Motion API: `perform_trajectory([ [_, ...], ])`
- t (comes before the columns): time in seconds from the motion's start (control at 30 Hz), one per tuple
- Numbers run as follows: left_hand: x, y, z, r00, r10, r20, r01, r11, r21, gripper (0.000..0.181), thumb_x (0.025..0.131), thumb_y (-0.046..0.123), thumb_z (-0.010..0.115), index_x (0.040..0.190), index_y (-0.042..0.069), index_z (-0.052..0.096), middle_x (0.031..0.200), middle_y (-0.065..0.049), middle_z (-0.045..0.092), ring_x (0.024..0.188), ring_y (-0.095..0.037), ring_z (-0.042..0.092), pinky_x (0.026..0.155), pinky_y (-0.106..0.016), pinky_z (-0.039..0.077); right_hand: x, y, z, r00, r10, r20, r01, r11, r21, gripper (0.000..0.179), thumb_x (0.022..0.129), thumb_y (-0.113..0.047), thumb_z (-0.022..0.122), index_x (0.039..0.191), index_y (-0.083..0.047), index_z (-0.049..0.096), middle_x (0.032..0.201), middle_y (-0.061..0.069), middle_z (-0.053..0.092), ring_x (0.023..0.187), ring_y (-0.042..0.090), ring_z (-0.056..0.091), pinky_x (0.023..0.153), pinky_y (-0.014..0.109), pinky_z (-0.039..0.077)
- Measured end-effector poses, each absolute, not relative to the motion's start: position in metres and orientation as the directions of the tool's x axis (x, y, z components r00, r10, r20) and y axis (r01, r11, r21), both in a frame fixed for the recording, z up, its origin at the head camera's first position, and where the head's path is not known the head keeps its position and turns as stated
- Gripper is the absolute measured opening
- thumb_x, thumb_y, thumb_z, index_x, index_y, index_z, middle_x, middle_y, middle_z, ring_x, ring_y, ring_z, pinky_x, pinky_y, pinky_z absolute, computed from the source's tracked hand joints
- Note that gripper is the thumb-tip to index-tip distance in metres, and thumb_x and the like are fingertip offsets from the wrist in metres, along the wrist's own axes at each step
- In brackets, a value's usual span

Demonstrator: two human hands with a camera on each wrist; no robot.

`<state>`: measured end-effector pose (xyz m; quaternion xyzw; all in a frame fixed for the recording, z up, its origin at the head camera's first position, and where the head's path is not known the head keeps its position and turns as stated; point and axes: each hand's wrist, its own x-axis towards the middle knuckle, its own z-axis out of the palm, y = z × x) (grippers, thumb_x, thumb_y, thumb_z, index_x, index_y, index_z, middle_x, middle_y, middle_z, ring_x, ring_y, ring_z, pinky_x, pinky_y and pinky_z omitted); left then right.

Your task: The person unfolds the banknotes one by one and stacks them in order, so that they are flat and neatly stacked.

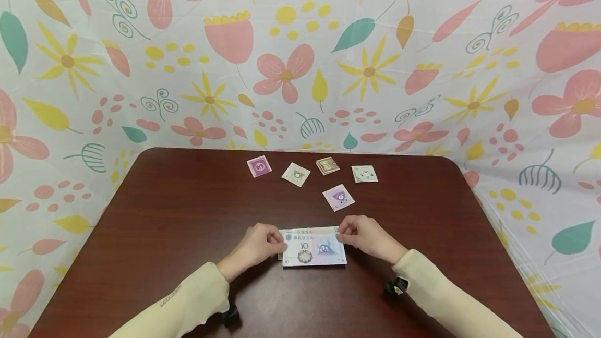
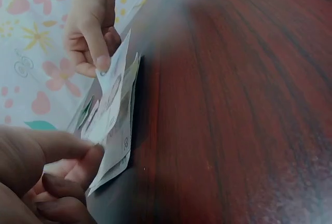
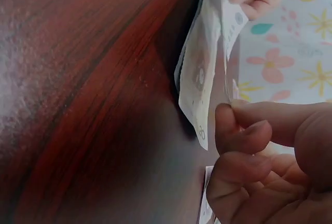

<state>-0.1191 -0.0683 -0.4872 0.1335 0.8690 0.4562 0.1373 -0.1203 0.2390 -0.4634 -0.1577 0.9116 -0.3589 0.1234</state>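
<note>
A play banknote (image 1: 324,260) marked 10 is stretched between both hands above the table. My left hand (image 1: 258,246) pinches its left edge between thumb and fingers. At the upper right corner my right hand (image 1: 366,234) pinches it the same way. Beneath it are more banknotes (image 3: 199,73), seen in the right wrist view with a gap below the held note (image 3: 236,19). In the left wrist view these lower notes (image 2: 124,133) appear layered, and how many there are cannot be told. From above, the held note mostly hides them.
Several small folded-looking note stacks lie farther back on the dark wooden table (image 1: 155,213): a magenta one (image 1: 260,166), a pale one (image 1: 296,174), a brown one (image 1: 327,166), a green one (image 1: 364,173) and a purple one (image 1: 338,197). A flower-patterned cloth (image 1: 286,108) hangs behind the table.
</note>
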Motion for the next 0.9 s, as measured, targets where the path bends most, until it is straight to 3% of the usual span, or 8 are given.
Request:
perform_trajectory([
  [0.17,-0.121,-0.065,-0.484,-0.938,0.334,-0.093,0.127,0.579,0.805,0.021,0.084,0.009,0.081,0.097,0.008,0.064,0.074,0.003,0.067,0.069,-0.01,0.06,0.068,-0.032,0.05,-0.122,0.23,-0.465,-0.936,-0.351,-0.032,-0.259,0.744,-0.616,0.009,0.093,-0.01,0.076,0.089,-0.013,0.068,0.076,-0.007,0.065,0.068,0.005,0.056,0.063,0.025,0.047],
  [0.27,-0.12,-0.063,-0.483,-0.938,0.341,-0.063,0.162,0.592,0.79,0.026,0.084,0.005,0.078,0.101,0.009,0.059,0.073,0.004,0.065,0.067,-0.01,0.059,0.068,-0.032,0.049,-0.124,0.224,-0.467,-0.943,-0.332,0.001,-0.272,0.77,-0.578,0.01,0.092,-0.007,0.075,0.088,-0.012,0.067,0.076,-0.005,0.067,0.068,0.005,0.057,0.062,0.025,0.048],
  [0.63,-0.121,-0.059,-0.492,-0.934,0.354,0.048,0.291,0.678,0.675,0.023,0.084,0.006,0.078,0.093,0.014,0.057,0.069,0.008,0.062,0.061,-0.008,0.056,0.059,-0.03,0.046,-0.121,0.215,-0.476,-0.959,-0.283,0.014,-0.25,0.818,-0.518,0.012,0.091,-0.003,0.076,0.092,-0.008,0.065,0.071,-0.003,0.063,0.061,0.008,0.053,0.057,0.027,0.046],
  [0.9,-0.119,-0.061,-0.49,-0.948,0.313,0.055,0.296,0.808,0.509,0.032,0.086,0.025,0.084,0.071,0.015,0.058,0.063,0.005,0.057,0.055,-0.015,0.051,0.051,-0.033,0.041,-0.116,0.219,-0.477,-0.987,-0.158,-0.042,-0.125,0.895,-0.427,0.026,0.091,-0.023,0.082,0.076,-0.012,0.063,0.062,-0.004,0.056,0.056,0.013,0.05,0.053,0.03,0.043],
])
